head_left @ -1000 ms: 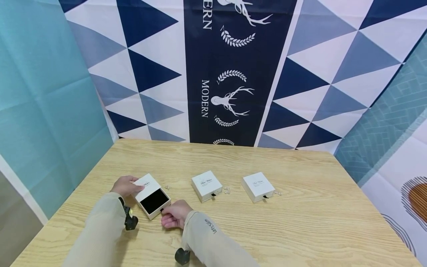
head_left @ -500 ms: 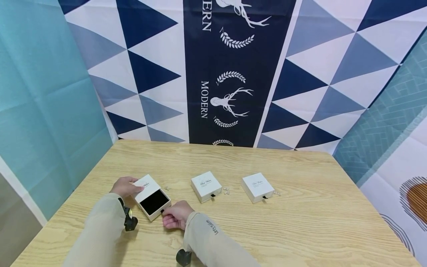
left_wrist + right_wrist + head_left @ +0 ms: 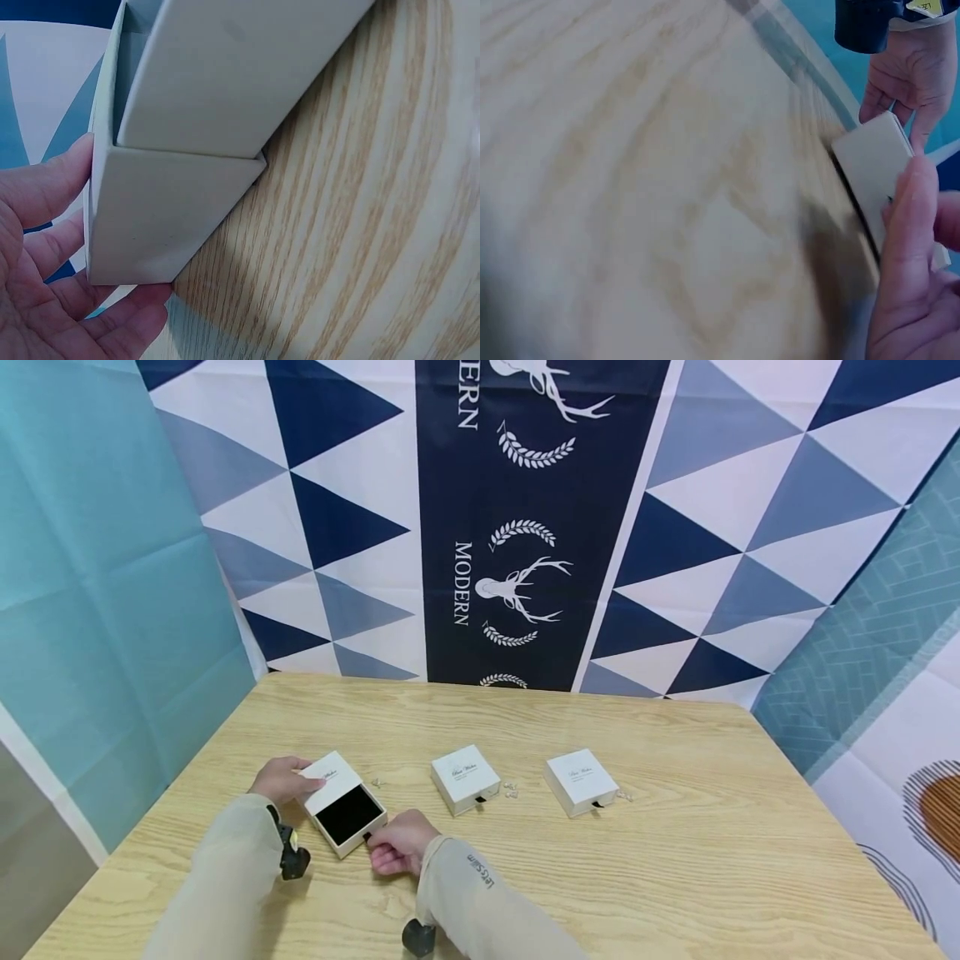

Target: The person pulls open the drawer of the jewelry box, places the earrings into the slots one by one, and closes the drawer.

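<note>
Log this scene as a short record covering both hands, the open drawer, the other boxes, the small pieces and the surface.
left hand: grips the leftmost white, square, cardboard-looking box
right hand: pinches the small black pull tab on its drawer
drawer state: partly out; black interior, nothing visible inside
other boxes: middle white box and rightmost white box, both closed
small pieces: pale, beside each box, too small to identify
surface: light wood-grain table

On counter (image 3: 675, 852), middle box (image 3: 462, 774) is taken as landmark. To its left, opened box (image 3: 339, 777) is set; to its right, third box (image 3: 580, 779). Small pieces (image 3: 511, 794) are laid just right of it, more between it and opened box. Cloth (image 3: 502, 502) is hung behind it.
</note>
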The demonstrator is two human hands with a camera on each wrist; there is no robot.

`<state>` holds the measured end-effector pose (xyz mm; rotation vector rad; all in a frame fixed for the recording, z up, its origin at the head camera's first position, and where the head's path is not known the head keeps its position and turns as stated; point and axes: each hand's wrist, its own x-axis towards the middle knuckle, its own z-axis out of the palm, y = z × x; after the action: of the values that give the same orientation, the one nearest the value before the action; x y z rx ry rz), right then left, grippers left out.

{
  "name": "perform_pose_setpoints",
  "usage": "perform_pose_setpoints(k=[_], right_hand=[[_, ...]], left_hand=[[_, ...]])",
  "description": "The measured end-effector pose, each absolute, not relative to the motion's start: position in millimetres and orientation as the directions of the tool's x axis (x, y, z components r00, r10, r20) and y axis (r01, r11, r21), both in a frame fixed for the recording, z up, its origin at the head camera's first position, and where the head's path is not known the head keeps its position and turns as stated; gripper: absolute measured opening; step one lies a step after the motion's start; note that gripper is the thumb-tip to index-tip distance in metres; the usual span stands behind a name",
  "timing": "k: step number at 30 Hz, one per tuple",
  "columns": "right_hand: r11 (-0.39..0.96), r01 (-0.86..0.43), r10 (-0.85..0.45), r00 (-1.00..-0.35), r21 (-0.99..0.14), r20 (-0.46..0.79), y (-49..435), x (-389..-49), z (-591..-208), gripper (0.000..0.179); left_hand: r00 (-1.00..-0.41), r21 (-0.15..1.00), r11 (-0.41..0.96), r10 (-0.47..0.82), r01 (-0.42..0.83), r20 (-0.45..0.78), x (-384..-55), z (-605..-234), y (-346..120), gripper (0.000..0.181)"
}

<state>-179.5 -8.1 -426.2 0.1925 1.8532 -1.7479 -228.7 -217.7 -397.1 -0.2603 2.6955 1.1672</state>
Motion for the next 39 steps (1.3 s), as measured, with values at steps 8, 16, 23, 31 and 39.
perform_pose_setpoints(k=[8,16,23,31,39], right_hand=[[0.509,0.194,-0.374,-0.828,-0.839,-0.419,14,-194,-408,0.017],[0.657,-0.132,-0.495,-0.818,-0.742,-0.293,28,-217,-387,0.012],[0.682,-0.354,-0.562,-0.814,-0.640,-0.149,30,-233,-381,0.006],[0.656,-0.689,-0.710,-0.702,-0.309,0.056,29,-249,-379,0.027],[0.669,-0.743,-0.742,-0.666,0.020,0.080,20,-256,-384,0.031]], left_hand=[[-0.969,0.698,0.680,-0.078,-0.225,-0.235,-229,-400,-217,0.050],[-0.972,0.683,0.699,-0.077,-0.212,-0.223,-231,-401,-220,0.051],[-0.967,0.694,0.692,-0.027,-0.201,-0.253,-230,-401,-225,0.059],[-0.974,0.736,0.658,0.016,-0.161,-0.228,-231,-406,-235,0.064],[-0.980,0.730,0.666,-0.007,-0.152,-0.198,-229,-406,-233,0.055]])
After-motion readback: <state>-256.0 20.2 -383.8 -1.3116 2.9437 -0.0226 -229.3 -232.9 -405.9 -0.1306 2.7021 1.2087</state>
